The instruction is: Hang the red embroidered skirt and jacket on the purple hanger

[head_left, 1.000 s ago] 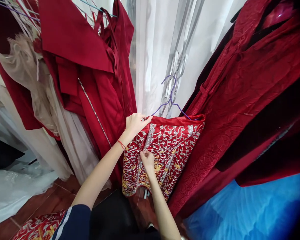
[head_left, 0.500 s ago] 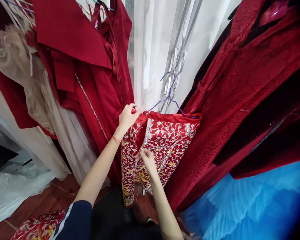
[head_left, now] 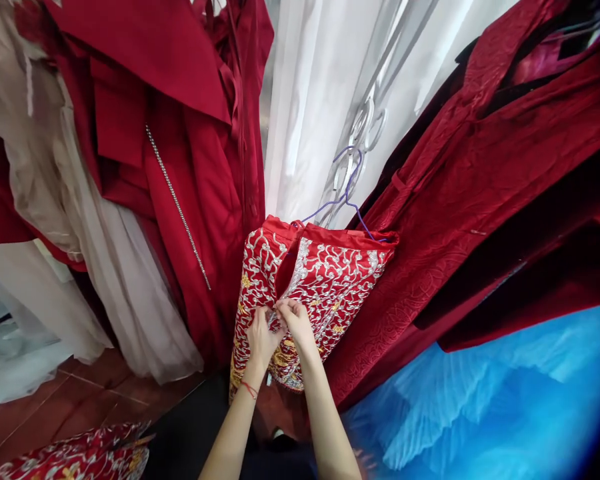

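Observation:
A red skirt [head_left: 340, 273] with silver and gold embroidery hangs from a purple wire hanger [head_left: 347, 193]. Its plain red waistband is at the top, and a slit-like opening runs down its front. At the lower end of that opening, my left hand [head_left: 264, 337] pinches the skirt's fabric from the left side. Close beside it, my right hand [head_left: 296, 319] has its thumb and fingers pressed together on the opening's edge. Whatever small part lies between the fingertips is hidden.
Dark red dresses [head_left: 195, 167] and pale tulle gowns [head_left: 145, 287] hang at left. Patterned red velvet dresses [head_left: 430, 220] hang at right, above a blue ruffled dress [head_left: 480, 393]. Another embroidered red garment [head_left: 75, 457] lies lower left. White curtain [head_left: 300, 107] and scrolled metalwork [head_left: 367, 123] stand behind.
My left hand has come down from the waistband to the lower end of the opening, beside my right hand, and now pinches there. My right hand stays at about the same spot.

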Demonstrator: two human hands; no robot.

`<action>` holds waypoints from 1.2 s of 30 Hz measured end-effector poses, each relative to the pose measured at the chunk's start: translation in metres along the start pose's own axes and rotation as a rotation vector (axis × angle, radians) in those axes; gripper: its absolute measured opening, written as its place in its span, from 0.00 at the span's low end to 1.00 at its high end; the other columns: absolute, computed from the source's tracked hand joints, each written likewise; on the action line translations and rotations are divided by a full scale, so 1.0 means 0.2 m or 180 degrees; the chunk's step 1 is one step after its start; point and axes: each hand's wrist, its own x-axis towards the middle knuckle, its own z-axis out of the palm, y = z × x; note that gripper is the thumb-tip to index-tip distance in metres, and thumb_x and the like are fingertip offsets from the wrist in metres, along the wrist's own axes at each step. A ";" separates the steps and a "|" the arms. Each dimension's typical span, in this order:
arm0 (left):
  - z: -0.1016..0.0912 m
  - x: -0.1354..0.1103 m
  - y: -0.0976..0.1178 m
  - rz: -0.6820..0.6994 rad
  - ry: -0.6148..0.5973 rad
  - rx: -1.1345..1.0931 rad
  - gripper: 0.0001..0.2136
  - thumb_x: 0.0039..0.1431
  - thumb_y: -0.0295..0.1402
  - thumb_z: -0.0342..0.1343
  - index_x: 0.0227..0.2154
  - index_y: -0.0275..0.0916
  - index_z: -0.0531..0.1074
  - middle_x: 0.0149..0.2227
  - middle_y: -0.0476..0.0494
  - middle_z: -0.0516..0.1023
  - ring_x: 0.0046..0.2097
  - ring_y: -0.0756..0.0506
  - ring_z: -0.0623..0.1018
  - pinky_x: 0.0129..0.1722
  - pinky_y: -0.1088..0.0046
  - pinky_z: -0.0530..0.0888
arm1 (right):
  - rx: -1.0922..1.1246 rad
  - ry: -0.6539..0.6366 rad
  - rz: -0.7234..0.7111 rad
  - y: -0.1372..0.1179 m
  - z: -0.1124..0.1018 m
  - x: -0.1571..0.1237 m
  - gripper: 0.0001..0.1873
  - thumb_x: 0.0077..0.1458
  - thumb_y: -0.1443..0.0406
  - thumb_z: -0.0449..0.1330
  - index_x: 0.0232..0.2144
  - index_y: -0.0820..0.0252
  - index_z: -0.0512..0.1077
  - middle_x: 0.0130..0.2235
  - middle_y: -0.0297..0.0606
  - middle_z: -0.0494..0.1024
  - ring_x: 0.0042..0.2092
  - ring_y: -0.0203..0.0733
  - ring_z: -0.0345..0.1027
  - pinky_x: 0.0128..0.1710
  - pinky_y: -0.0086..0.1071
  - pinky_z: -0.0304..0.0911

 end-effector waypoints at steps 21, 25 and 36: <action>-0.11 0.14 0.05 -0.0095 -0.1260 0.0779 0.18 0.70 0.40 0.41 0.53 0.41 0.71 0.40 0.38 0.82 0.37 0.44 0.82 0.32 0.75 0.68 | 0.0186 0.0768 -0.0681 -0.08 0.21 -0.05 0.09 0.47 0.59 0.61 0.25 0.58 0.69 0.22 0.31 0.73 0.21 0.32 0.61 0.22 0.28 0.57; -0.12 0.13 0.04 0.0013 -0.1116 0.0846 0.19 0.70 0.41 0.40 0.51 0.42 0.72 0.37 0.40 0.83 0.36 0.45 0.82 0.31 0.76 0.68 | 0.0098 0.0802 -0.0846 -0.24 0.23 0.00 0.11 0.46 0.57 0.63 0.25 0.58 0.70 0.21 0.31 0.73 0.20 0.32 0.60 0.21 0.28 0.55; -0.05 0.11 -0.01 0.0247 -0.0789 0.0461 0.13 0.67 0.35 0.46 0.46 0.40 0.74 0.32 0.40 0.82 0.31 0.45 0.82 0.28 0.75 0.68 | -0.0214 0.0786 -0.1473 -0.70 0.23 0.25 0.12 0.44 0.57 0.62 0.20 0.59 0.70 0.22 0.34 0.74 0.20 0.30 0.60 0.21 0.27 0.53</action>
